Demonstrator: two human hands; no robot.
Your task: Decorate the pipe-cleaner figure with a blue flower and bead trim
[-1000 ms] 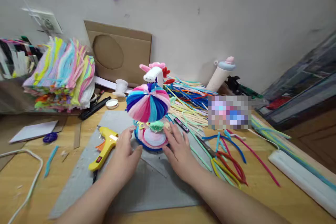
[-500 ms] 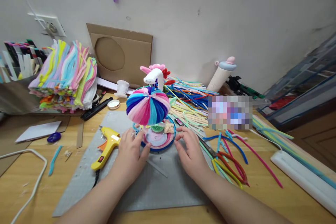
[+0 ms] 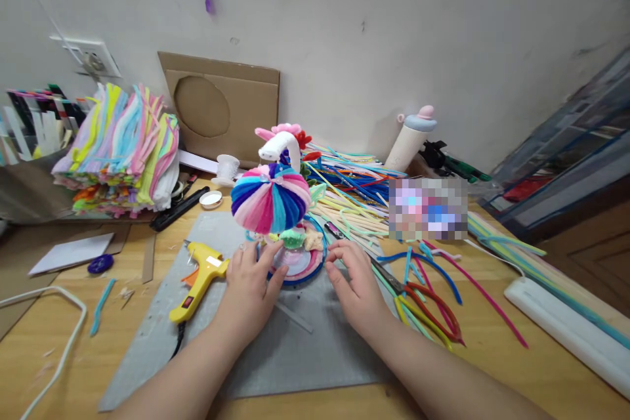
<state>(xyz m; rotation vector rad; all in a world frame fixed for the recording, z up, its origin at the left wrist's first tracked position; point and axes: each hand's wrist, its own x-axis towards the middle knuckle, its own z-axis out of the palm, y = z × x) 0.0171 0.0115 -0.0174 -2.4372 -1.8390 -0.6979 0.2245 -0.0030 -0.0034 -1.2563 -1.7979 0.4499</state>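
A handmade pipe-cleaner ornament stands between my hands. Its striped pink, white and blue canopy (image 3: 270, 200) hangs beneath a white arched form with pink and red fuzzy parts (image 3: 279, 146). Below lies a round base (image 3: 300, 266) with a blue rim, carrying a green shell-like piece (image 3: 292, 238) and a beige star (image 3: 314, 239). My left hand (image 3: 253, 282), fingers spread, rests at the base's left edge. On the other side, my right hand (image 3: 355, 282) is open with bent fingers, close to the right rim; whether it touches is unclear.
A yellow glue gun (image 3: 201, 279) lies left on the grey cutting mat (image 3: 295, 367). Scissors (image 3: 418, 298) and loose pipe cleaners (image 3: 492, 298) lie right. Bundled pipe cleaners (image 3: 121, 144) stand back left. A white bottle (image 3: 411, 138) and a power strip (image 3: 566, 335) are farther right.
The camera view has shifted slightly. My left hand has edged a little right over the base, while the canopy appears slightly farther left. My right hand has barely moved.
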